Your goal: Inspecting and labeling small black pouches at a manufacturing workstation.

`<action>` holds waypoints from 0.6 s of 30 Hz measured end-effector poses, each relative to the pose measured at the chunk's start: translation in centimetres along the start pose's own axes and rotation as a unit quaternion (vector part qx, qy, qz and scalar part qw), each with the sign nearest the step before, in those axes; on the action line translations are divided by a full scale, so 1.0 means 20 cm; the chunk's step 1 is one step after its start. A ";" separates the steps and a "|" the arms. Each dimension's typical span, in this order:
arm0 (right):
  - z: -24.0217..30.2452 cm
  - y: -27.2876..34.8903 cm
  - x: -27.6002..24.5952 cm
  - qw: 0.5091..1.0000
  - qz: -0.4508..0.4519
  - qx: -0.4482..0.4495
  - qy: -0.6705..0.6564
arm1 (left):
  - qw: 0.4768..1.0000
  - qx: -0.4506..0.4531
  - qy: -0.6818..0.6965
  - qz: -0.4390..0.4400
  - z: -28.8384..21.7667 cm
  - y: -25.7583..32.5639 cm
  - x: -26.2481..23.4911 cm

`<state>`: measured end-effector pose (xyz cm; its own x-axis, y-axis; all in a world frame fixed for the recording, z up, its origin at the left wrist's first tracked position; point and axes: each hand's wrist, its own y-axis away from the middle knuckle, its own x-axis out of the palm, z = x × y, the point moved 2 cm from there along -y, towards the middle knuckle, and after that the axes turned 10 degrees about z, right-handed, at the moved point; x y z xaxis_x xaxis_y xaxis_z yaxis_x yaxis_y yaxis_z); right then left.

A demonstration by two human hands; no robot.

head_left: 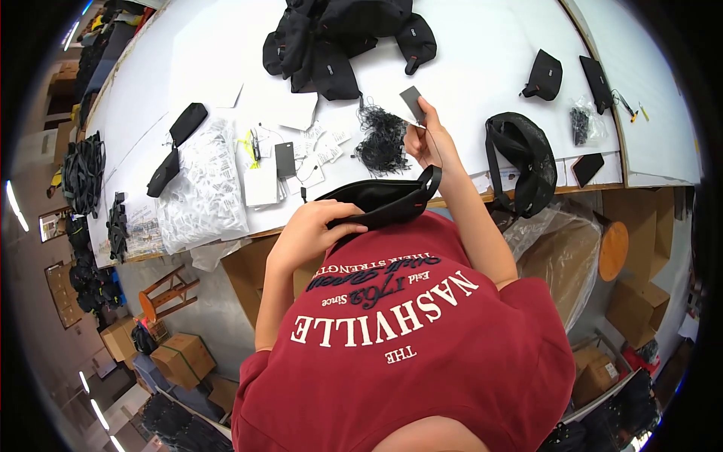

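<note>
My left hand (315, 228) grips a flat black pouch (384, 200) with a strap loop, held at the table's near edge against my red shirt. Just above the pouch's right end, my right hand (431, 142) is raised and pinches a small grey hang tag (412, 102) between its fingertips. A tangled heap of thin black strings (381, 143) lies on the white table (482, 53) just left of that hand.
Black bags (339, 38) are piled at the table's far side. A clear plastic bag of white tags (199, 188), loose tags (286, 162) and small black pouches (544, 75) lie around. A black mesh bag (521, 158) hangs over the edge. Cardboard boxes (184, 358) and a stool (169, 294) stand on the floor.
</note>
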<state>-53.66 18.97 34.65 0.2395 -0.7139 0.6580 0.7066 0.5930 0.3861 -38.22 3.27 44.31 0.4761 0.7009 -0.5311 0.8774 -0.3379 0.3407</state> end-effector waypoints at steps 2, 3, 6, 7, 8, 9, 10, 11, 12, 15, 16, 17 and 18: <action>0.01 -0.01 -0.01 1.000 -0.006 0.003 0.010 | 1.000 0.002 0.001 0.002 0.00 0.00 -0.01; 0.02 0.00 -0.01 1.000 -0.016 0.007 0.018 | 1.000 0.001 -0.004 0.002 0.02 -0.01 -0.01; 0.08 0.02 0.01 0.995 -0.059 -0.050 0.055 | 1.000 0.003 -0.010 -0.001 0.01 -0.01 -0.03; 0.10 0.03 0.01 0.990 -0.077 -0.082 0.084 | 1.000 0.006 -0.010 -0.003 0.00 -0.01 -0.04; 0.12 0.05 0.02 0.993 -0.065 -0.075 0.068 | 1.000 0.017 -0.015 -0.005 0.01 -0.01 -0.04; 0.12 0.05 0.02 0.993 -0.065 -0.076 0.069 | 1.000 0.018 -0.014 -0.005 0.00 -0.02 -0.04; 0.11 0.05 0.01 0.994 -0.066 -0.062 0.054 | 1.000 0.021 -0.017 -0.003 0.00 -0.02 -0.04; 0.11 0.05 0.01 0.996 -0.067 -0.047 0.039 | 1.000 0.023 -0.020 -0.001 -0.01 -0.03 -0.04; 0.11 0.06 0.03 0.997 -0.063 -0.030 0.040 | 1.000 0.024 -0.020 -0.002 -0.01 -0.03 -0.04; 0.09 0.06 0.05 0.997 -0.073 0.003 0.040 | 0.999 0.035 -0.035 -0.005 -0.02 -0.03 -0.02; 0.08 0.06 0.04 0.997 -0.059 0.009 0.040 | 0.998 0.042 -0.045 -0.005 -0.01 -0.03 -0.01; 0.07 0.06 0.03 0.997 -0.059 0.010 0.042 | 0.997 0.049 -0.055 -0.006 0.00 -0.03 0.00; 0.06 0.07 0.03 0.998 -0.046 0.010 0.041 | 0.997 0.049 -0.054 -0.007 0.00 -0.03 0.01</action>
<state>-53.32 19.80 36.31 0.2294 -0.7933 0.5640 0.7147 0.5307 0.4557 -38.78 3.62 44.08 0.4636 0.6361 -0.6169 0.8827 -0.3922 0.2589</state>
